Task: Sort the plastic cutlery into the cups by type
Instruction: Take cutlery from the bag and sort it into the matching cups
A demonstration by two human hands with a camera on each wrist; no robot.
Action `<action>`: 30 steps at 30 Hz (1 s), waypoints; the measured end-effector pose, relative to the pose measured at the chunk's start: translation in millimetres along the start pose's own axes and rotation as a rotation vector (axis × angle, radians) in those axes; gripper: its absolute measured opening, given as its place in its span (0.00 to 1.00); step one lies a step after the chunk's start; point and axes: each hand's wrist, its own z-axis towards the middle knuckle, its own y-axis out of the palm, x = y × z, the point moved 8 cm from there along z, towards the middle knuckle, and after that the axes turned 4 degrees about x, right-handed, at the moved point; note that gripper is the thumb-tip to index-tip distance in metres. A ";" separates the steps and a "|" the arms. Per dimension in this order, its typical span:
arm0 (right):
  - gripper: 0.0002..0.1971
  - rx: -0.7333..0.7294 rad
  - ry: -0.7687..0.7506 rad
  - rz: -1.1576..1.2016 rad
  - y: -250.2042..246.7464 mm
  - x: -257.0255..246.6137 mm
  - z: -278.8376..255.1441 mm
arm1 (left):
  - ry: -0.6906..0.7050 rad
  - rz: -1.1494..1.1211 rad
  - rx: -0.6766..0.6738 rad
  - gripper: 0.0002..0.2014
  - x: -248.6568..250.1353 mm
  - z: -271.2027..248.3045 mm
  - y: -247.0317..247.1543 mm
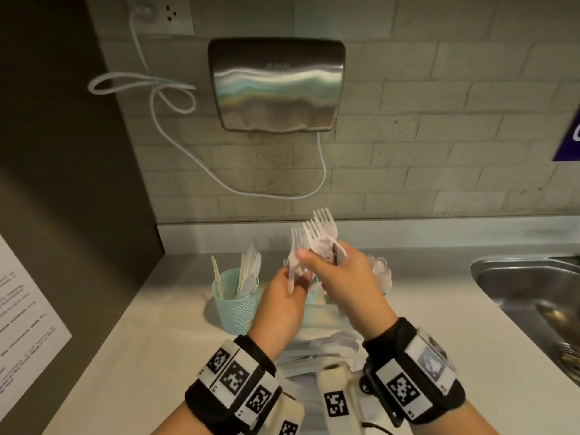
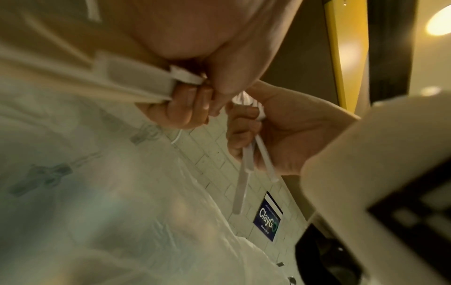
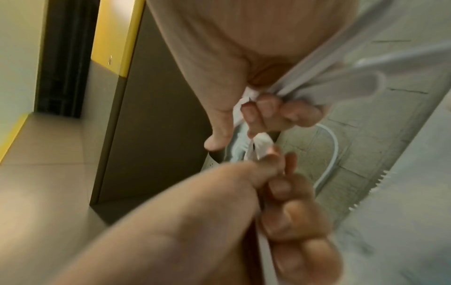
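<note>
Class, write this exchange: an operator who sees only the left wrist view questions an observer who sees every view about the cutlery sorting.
Operator: I see only handles. What cutlery is this?
Observer: Head view: forks, tines up, gripped by the right hand and the left hand.
Operator: Is a cup nearby?
Observer: Yes, a teal mesh cup stands on the counter left of the left hand.
Operator: What's in it?
Observer: Knives, standing upright.

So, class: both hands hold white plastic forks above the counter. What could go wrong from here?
1. The right hand grips a fanned bunch of forks; one may slip out.
2. The left hand holds a fork close against that bunch, so tines could tangle.
3. The nearest open cup is the mint cup, which seems to hold knives; forks could land there by mistake.
</note>
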 end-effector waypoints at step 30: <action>0.09 0.017 0.176 0.211 21.6 -0.9 86.9 | 0.101 -0.394 0.122 0.12 61.6 52.4 -128.4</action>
